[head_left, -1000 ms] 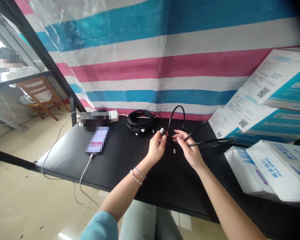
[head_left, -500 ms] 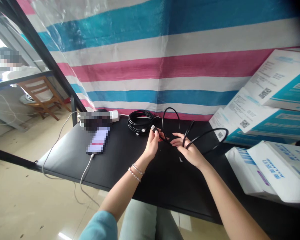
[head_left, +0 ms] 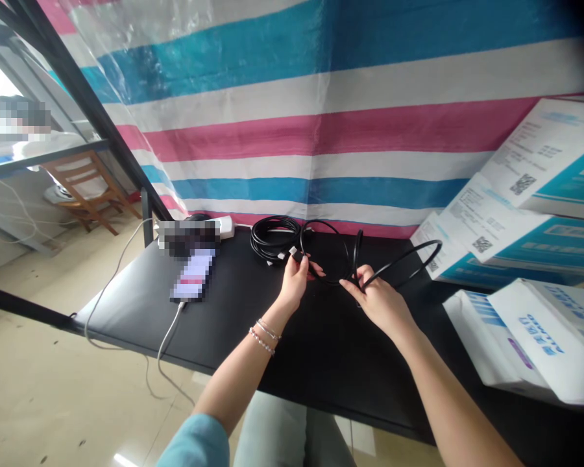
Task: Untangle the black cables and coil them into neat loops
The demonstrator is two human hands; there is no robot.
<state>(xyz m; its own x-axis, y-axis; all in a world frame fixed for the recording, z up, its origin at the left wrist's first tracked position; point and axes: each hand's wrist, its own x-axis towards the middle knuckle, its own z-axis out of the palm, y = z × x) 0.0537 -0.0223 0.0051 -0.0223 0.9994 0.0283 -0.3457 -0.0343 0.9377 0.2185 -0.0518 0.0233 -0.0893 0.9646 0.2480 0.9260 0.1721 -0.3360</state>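
My left hand (head_left: 296, 280) is closed around one end of a black cable (head_left: 403, 257), close behind its plug, whose light-coloured tip (head_left: 292, 251) sticks up past the fingers. Loops of the same cable run to my right hand (head_left: 377, 295), which grips them between thumb and fingers. One loop stands up at the right, above the table. Behind my left hand a coiled black cable (head_left: 259, 243) lies on the black table (head_left: 253, 331), with pale connector ends at its front.
White and blue boxes (head_left: 555, 344) are stacked at the right. A phone (head_left: 193, 274) with a grey charging cable (head_left: 168, 334) and a white power strip (head_left: 225, 227) lie at the left. Striped sheeting (head_left: 253, 136) hangs behind. A person (head_left: 43, 139) sits beyond the frame near a wooden chair (head_left: 82, 178).
My right hand has closed its fingers on the cable loops, which were looser over it before. The upright loops have shifted. My left hand holds the plug end nearly where it was.
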